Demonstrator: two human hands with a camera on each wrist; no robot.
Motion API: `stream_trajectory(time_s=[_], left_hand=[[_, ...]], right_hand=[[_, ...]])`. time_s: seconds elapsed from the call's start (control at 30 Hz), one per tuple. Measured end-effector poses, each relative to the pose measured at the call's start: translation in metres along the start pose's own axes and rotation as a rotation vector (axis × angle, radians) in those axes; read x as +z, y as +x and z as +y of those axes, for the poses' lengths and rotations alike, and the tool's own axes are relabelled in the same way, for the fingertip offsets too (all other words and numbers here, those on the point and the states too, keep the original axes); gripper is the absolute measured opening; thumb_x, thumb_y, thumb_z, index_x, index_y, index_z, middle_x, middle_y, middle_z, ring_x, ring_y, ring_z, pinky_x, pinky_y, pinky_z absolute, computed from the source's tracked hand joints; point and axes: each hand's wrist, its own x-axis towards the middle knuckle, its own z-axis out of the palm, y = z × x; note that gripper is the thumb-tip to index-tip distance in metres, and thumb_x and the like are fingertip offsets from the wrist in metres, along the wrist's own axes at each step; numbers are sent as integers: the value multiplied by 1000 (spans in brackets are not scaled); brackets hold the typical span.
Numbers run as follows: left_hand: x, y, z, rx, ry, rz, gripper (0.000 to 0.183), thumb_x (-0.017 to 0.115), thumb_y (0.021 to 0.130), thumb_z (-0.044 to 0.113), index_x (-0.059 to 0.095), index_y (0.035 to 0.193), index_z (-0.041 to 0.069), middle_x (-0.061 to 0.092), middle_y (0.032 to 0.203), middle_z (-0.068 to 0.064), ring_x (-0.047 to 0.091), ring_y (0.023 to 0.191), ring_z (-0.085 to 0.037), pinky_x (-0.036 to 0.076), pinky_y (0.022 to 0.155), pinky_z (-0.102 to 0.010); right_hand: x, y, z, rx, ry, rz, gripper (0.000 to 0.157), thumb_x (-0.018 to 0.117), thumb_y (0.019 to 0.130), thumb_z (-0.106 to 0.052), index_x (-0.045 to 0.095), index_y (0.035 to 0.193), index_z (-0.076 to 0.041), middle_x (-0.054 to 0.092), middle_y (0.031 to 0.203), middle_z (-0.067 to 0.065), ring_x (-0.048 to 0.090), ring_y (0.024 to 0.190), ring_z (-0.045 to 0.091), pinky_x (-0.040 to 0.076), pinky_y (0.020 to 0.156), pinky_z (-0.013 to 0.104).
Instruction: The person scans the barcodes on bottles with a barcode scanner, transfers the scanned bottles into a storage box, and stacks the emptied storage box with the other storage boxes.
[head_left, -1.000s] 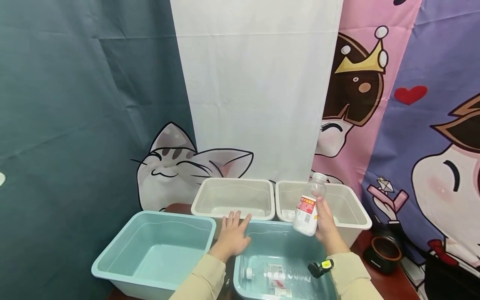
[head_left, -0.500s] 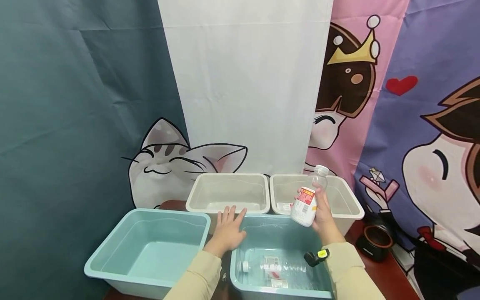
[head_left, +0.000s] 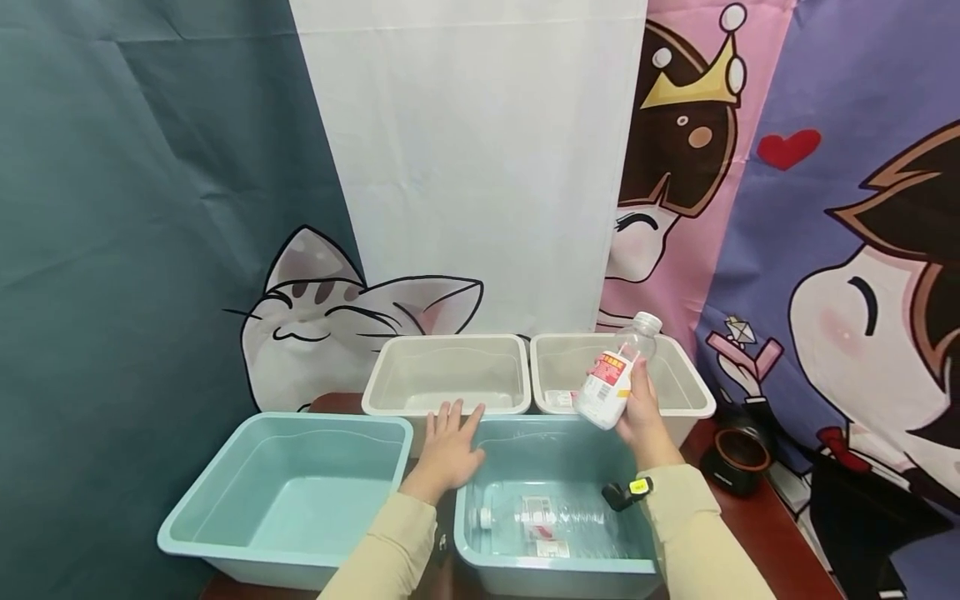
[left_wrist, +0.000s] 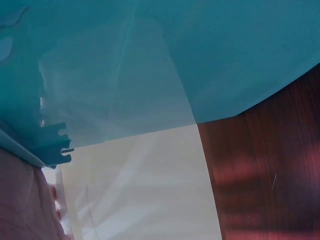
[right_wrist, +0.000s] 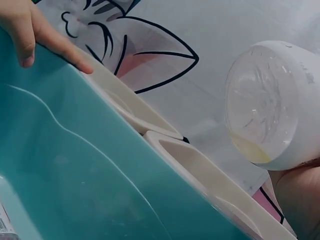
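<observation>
My right hand grips a clear plastic bottle with a white cap and a red-and-white label. It is tilted, cap up and to the right, in front of the right-hand cream bin. In the right wrist view the bottle's base shows a little yellowish liquid. My left hand has its fingers straight and spread, at the back left corner of the right-hand teal bin. Inside that bin a large clear bottle with a white cap lies on its side.
Another teal bin stands at the left, and a second cream bin behind my left hand. A label shows inside the right-hand cream bin. On the dark red table at the right sits a black round device. A printed curtain hangs behind.
The head view has shifted, so the bins sit higher and further left in it. The held bottle leans a little more to the right. My left hand stays by the same rim.
</observation>
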Motion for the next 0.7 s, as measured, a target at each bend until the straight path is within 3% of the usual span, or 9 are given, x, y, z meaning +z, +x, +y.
stream_trajectory(time_s=[0.13,0.23,0.33,0.5,0.63,0.7], left_hand=[[-2,0,-1,-4,14,-1,71,54,97,36,29,161,21,16,166,-22,7,153,-44,1,121,-62],[-4,1,-1,-4,16,-8,71,54,97,36,29,161,21,16,166,-22,7,153,-44,1,121,-62],[-3,2,0,-6,14,-16,71,53,97,36,28,162,21,16,166,-22,7,153,-44,0,121,-62],[-3,4,0,-4,15,-19,71,53,98,36,27,162,22,15,167,-21,5,154,-43,-1,121,-61],[-4,4,0,-12,23,-22,72,54,98,36,26,162,22,15,167,-20,4,154,-41,0,122,-61],[-3,3,1,-14,23,-30,72,54,98,36,26,162,23,15,167,-19,3,154,-41,-1,122,-61]], right_hand=[[2,1,0,7,99,10,50,42,104,-50,29,149,-32,63,116,0,71,101,18,59,84,36],[1,2,0,-16,168,35,41,48,105,-44,33,141,-32,64,112,3,72,96,20,60,82,37],[1,1,-1,-38,199,65,47,58,102,-39,33,140,-32,63,111,5,72,94,22,60,81,37],[1,3,-1,-100,208,33,61,69,97,-35,29,142,-33,53,121,10,72,95,25,60,83,39],[0,4,-1,-114,206,-10,51,61,101,-39,32,142,-30,61,117,10,73,95,24,60,81,37],[0,2,-3,-88,183,-11,48,50,103,-47,31,143,-30,67,114,6,72,95,21,60,80,34]])
